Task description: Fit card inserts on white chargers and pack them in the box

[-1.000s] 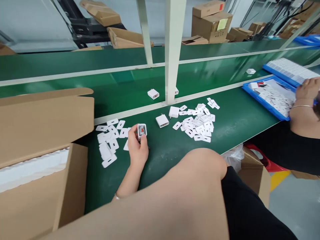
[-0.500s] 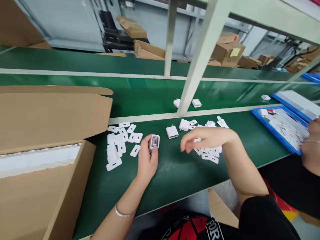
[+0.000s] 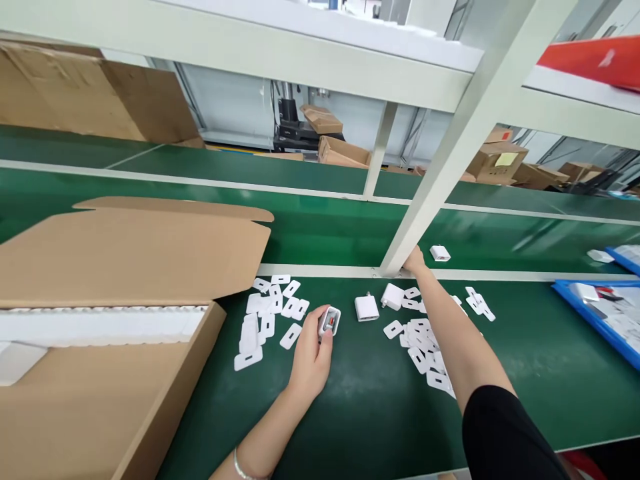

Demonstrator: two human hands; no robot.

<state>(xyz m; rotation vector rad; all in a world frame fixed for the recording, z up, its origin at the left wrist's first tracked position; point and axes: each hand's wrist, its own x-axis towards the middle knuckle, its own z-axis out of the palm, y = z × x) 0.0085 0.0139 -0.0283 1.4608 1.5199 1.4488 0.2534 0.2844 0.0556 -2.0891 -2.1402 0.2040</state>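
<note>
My left hand (image 3: 311, 357) is closed around a small white open-ended plastic housing (image 3: 321, 328), and metallic and reddish parts show inside it. Reaching far forward, my right hand (image 3: 414, 259) is at the foot of the slanted post, which hides its fingers and anything in them. Two more white housings (image 3: 367, 308) stand on the green bench between my arms. Another white housing (image 3: 440, 253) lies beyond the pale rail, right of my right hand. White slotted plates (image 3: 249, 360) lie loose left of my left hand. A second heap of slotted plates (image 3: 419, 360) lies partly behind my right forearm.
An open cardboard box (image 3: 170, 393) takes up the left side, its flap raised. A pale slanted post (image 3: 445, 160) rises from the rail (image 3: 320, 271). At the right edge, a blue tray (image 3: 600, 328) holds white pieces. Overhead runs a shelf beam (image 3: 300, 60).
My right hand has stretched forward from above the right heap to behind the post. My left hand still holds the housing. The view has shifted, and the other person's hand is out of sight.
</note>
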